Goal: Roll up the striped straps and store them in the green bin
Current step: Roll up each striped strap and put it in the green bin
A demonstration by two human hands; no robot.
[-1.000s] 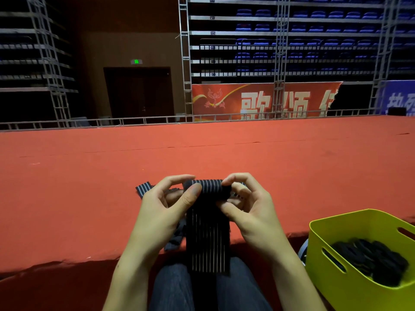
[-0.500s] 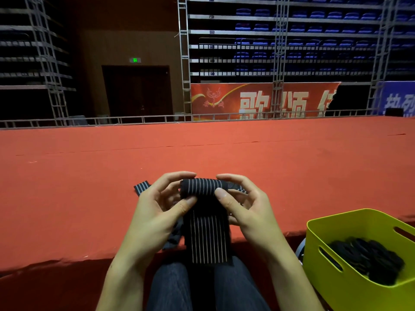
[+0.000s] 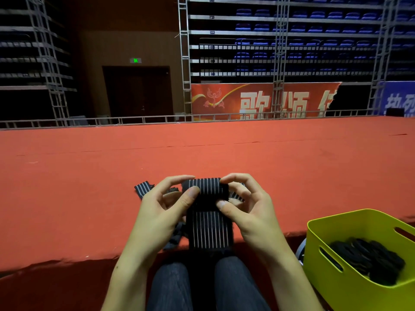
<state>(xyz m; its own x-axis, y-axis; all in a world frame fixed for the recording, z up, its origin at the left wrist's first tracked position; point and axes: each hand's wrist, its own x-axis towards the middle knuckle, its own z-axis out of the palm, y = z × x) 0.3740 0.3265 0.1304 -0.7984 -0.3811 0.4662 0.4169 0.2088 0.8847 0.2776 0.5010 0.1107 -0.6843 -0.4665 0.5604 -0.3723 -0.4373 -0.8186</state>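
A black strap with thin white stripes (image 3: 210, 230) hangs down between my knees, its top end wound into a thick roll (image 3: 205, 189). My left hand (image 3: 161, 212) pinches the roll's left end with thumb and fingers. My right hand (image 3: 249, 207) pinches its right end, thumb pressed on the front. More striped straps (image 3: 143, 189) lie on the red carpet behind my left hand, mostly hidden. The green bin (image 3: 350, 223) stands at my lower right and holds several dark rolled straps (image 3: 368, 259).
The red carpeted stage (image 3: 202, 151) stretches ahead, its front edge just beyond my knees. A metal rail, truss towers and a red banner (image 3: 258, 99) stand at the far side. Blue seating fills the stands behind.
The roll has grown thicker as my fingers turned it, and the hanging length of strap has shortened. Both hands stay at the roll's ends.
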